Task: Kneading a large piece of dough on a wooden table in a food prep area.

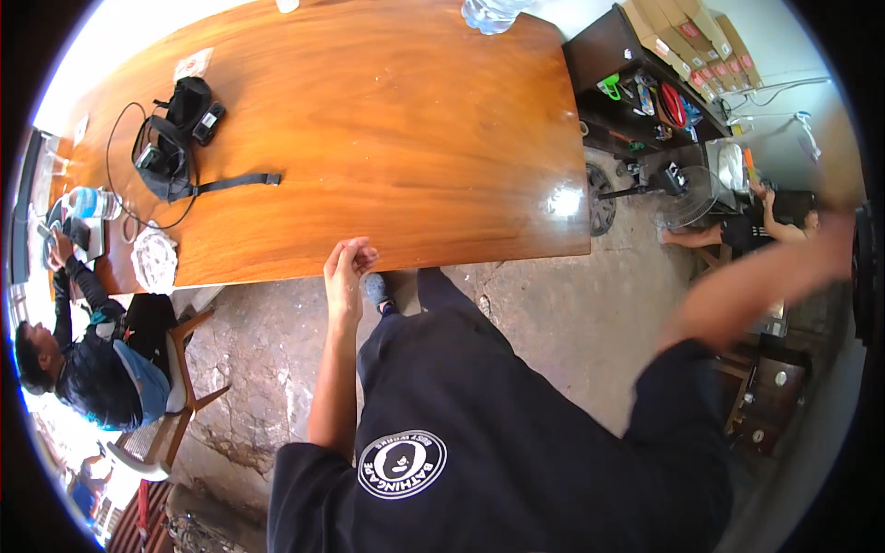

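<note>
My left hand (348, 261) is held up at the near edge of a glossy brown wooden table (396, 138). Its fingers are loosely bent and slightly apart, with nothing visible in them. My right arm is raised out to the right, and my right hand (841, 161) is smeared by motion at the picture's rim, so its fingers cannot be made out. Farther left on the table lies a black strap harness (171, 152) with a small black device (209, 123) and a cable looped around it. Neither hand touches it.
A clear plastic bottle (95, 203) and a crumpled plastic bag (154, 260) lie at the table's left. A seated person (111, 369) is beside it, holding a phone-like object. On the right stand a dark shelf (604, 55) with cardboard boxes (687, 37), a fan (687, 195) and another person (737, 230).
</note>
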Available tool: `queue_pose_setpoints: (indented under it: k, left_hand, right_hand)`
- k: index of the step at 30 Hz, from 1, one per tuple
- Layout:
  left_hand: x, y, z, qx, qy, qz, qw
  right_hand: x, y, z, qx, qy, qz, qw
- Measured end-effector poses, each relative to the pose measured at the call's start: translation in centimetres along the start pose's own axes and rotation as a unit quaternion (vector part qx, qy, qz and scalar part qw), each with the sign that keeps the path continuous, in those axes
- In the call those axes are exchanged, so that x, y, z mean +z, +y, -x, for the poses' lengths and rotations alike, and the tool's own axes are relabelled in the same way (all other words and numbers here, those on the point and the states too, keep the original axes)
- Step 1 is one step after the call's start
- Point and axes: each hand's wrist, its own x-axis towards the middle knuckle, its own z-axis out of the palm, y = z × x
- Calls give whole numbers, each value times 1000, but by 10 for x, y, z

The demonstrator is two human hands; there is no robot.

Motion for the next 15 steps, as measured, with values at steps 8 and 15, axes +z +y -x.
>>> queue_pose_setpoints:
  k: [8,15]
  left_hand:
    - [-29,1,5,55,65,-171,982]
    - [108,134,51,194,-260,-717,616]
  right_hand:
    - [112,141,53,86,-171,174,966]
    - [121,180,55,163,-18,-70,984]
